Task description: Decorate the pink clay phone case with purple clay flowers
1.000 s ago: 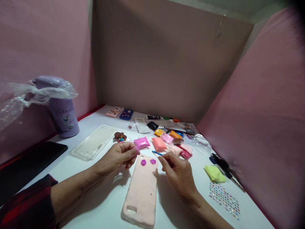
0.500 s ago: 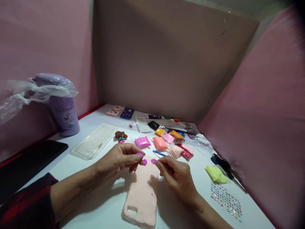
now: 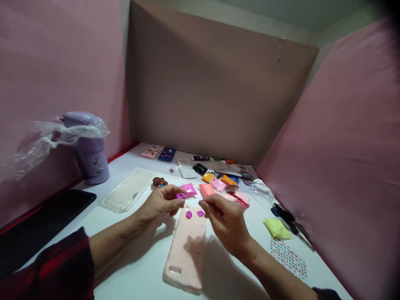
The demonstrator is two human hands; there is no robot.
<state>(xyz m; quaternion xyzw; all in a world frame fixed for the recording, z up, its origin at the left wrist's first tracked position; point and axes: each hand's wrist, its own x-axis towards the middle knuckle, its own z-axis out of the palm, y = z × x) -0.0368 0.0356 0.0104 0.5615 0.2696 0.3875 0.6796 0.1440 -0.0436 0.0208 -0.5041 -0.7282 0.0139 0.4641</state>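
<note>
Pinched between the thumb and fingertips of my left hand (image 3: 164,202) is a small magenta piece of clay (image 3: 180,196). My right hand (image 3: 226,221) is closed in a pinch just to its right; what its fingertips hold, if anything, is too small to make out. Below both hands lies a pale pink, clay-covered phone case (image 3: 184,254) with a camera cutout at its near end. Two magenta flower-shaped pieces sit side by side near the far end, the left one (image 3: 188,215) and the right one (image 3: 200,213). A magenta clay packet (image 3: 188,190) lies behind my left hand.
Several clay packets (image 3: 208,191) lie behind the hands. Left are a clear case (image 3: 128,189), brown clay (image 3: 160,181), a black phone (image 3: 62,216) and a purple cup (image 3: 92,154). Scissors (image 3: 293,225), a yellow packet (image 3: 277,228) and a gem sheet (image 3: 289,258) lie right.
My right hand has come off the right magenta flower, which now rests on the case. My left hand has lifted slightly, still with its magenta clay. The camera view has shifted.
</note>
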